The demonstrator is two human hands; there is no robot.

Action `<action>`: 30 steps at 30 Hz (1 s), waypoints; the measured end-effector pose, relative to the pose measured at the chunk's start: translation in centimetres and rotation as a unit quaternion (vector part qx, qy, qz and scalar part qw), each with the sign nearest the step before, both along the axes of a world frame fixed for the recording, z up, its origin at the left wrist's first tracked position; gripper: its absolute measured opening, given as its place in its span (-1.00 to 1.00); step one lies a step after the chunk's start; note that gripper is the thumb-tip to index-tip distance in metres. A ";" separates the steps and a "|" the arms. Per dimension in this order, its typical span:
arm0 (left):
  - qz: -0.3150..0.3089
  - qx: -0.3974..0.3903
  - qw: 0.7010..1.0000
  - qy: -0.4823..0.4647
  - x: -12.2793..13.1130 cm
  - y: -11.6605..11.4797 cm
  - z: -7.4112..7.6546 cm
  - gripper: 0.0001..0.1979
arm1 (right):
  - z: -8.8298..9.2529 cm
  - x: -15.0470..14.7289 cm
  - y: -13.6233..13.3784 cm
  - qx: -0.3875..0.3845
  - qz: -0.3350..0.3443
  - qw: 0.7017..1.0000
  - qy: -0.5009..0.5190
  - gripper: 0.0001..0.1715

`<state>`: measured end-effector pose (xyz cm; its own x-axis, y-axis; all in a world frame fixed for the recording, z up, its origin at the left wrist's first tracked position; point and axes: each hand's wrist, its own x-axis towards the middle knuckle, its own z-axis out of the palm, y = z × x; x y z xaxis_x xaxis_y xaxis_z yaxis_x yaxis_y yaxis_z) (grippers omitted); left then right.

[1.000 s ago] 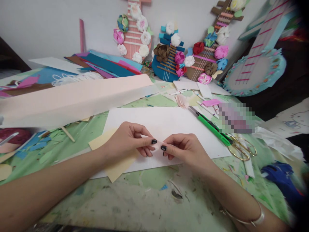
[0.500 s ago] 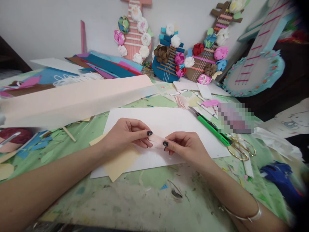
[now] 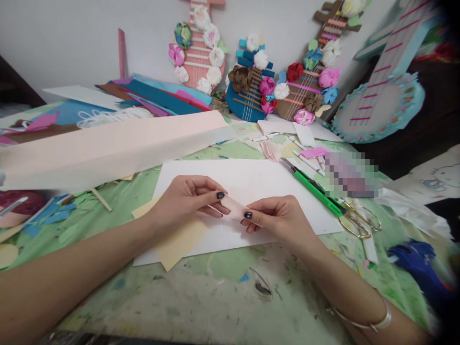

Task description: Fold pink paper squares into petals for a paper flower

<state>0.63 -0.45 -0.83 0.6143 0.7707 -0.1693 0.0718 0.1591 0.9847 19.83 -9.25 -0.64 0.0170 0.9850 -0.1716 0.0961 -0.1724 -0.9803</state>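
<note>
A small pale pink paper piece [image 3: 233, 208] is stretched between my two hands above a white sheet [image 3: 287, 187]. My left hand [image 3: 199, 194] pinches its left end between thumb and fingers. The right end is pinched by my right hand [image 3: 271, 215], with a bracelet on that wrist. Under my left wrist, a cream paper piece [image 3: 179, 239] lies partly on the white sheet and sticks out past its front edge.
Right of the sheet lie a green cutter [image 3: 318, 192], gold-handled scissors [image 3: 354, 220] and a blue tool [image 3: 417, 268]. A long pale pink paper roll [image 3: 118, 143] crosses the left. Decorated paper instruments [image 3: 251, 91] lean on the wall behind pink petals [image 3: 270, 150].
My fingertips have shifted slightly on the pink paper, and more of its surface shows between them. Both hands keep their pinch.
</note>
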 end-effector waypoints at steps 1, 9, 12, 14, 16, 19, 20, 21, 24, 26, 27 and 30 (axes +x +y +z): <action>-0.003 0.001 1.000 -0.005 0.1 -0.1 0.0 -0.86 | -0.1 0.0 0.0 0.003 0.001 1.000 -0.003 -0.79; -0.042 -0.024 0.998 0.034 0.7 -1.0 0.0 -0.90 | -0.4 -0.8 -0.4 0.019 0.027 0.999 -0.031 -0.84; -0.039 -0.006 0.998 0.038 0.7 -1.1 -0.1 -0.90 | -0.4 -1.1 -0.5 0.031 0.022 0.999 -0.019 -0.79; -0.035 0.018 0.998 0.043 0.7 -1.3 -0.1 -0.91 | -0.5 -1.3 -0.5 0.034 0.019 0.999 -0.012 -0.76; -0.034 0.038 0.997 0.050 0.7 -1.4 -0.1 -0.91 | -0.6 -1.4 -0.5 0.037 0.017 0.999 -0.013 -0.76; -0.038 0.046 0.996 0.060 0.7 -1.5 -0.1 -0.90 | -0.6 -1.5 -0.6 0.043 0.016 0.998 -0.030 -0.78; -0.040 0.042 0.996 0.064 0.7 -1.5 -0.1 -0.89 | -0.6 -1.5 -0.6 0.045 0.018 0.998 -0.037 -0.78; -0.045 0.037 0.996 0.068 0.7 -1.5 -0.2 -0.88 | -0.6 -1.5 -0.6 0.045 0.020 0.998 -0.044 -0.77; -0.056 0.023 0.996 0.070 0.8 -1.4 -0.2 -0.87 | -0.4 -1.4 -0.7 0.041 0.031 0.997 -0.051 -0.75; -0.052 0.020 0.996 0.066 0.7 -1.3 -0.1 -0.86 | -0.3 -1.2 -0.6 0.029 0.041 0.998 -0.034 -0.77; -0.047 0.019 0.997 0.065 0.7 -1.2 -0.1 -0.86 | -0.3 -1.1 -0.5 0.020 0.044 0.999 -0.023 -0.80; -0.025 0.015 0.998 0.063 0.5 -0.7 0.0 -0.86 | -0.2 -0.6 -0.1 -0.011 0.041 0.999 0.006 -0.79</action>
<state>1.13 -1.16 -0.83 0.6271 0.7457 -0.2251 0.2029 0.1227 0.9715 19.26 -9.34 -0.86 -0.0656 0.9791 -0.1927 0.0990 -0.1858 -0.9776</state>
